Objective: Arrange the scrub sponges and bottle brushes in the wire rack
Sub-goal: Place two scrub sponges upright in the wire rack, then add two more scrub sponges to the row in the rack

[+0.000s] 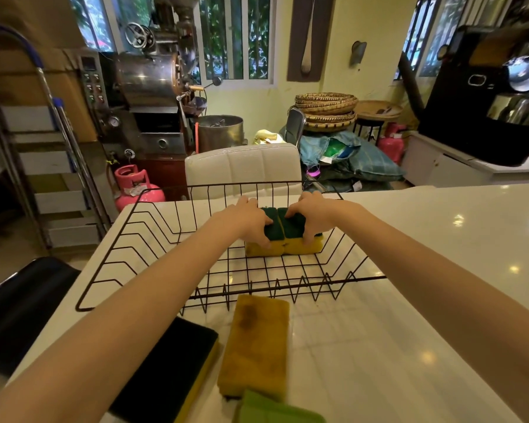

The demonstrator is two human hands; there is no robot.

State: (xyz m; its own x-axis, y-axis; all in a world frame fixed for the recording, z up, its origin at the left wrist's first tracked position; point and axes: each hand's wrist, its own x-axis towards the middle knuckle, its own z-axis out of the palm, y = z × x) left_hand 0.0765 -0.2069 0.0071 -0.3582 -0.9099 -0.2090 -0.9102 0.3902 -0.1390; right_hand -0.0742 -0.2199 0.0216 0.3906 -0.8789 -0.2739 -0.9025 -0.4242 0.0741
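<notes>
Two yellow scrub sponges with green tops (284, 236) sit touching inside the black wire rack (141, 239); left hand (245, 219) and right hand (313, 215) each clamp one.

Beyond the fingers, a white chair (242, 169) stands behind the glossy white counter (440, 270). Pale yellow walls (336, 77), barred windows (235, 38), a steel roaster (147, 83), stacked baskets (326, 109), a stepladder (43, 166) far left.

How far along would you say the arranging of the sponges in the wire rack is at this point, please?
Early on. Two green-topped yellow sponges sit side by side inside the wire rack, with the left hand and right hand pressing on them. A stained yellow sponge, a dark-topped sponge and a light green item lie on the counter outside the rack. No bottle brushes are visible.
</notes>
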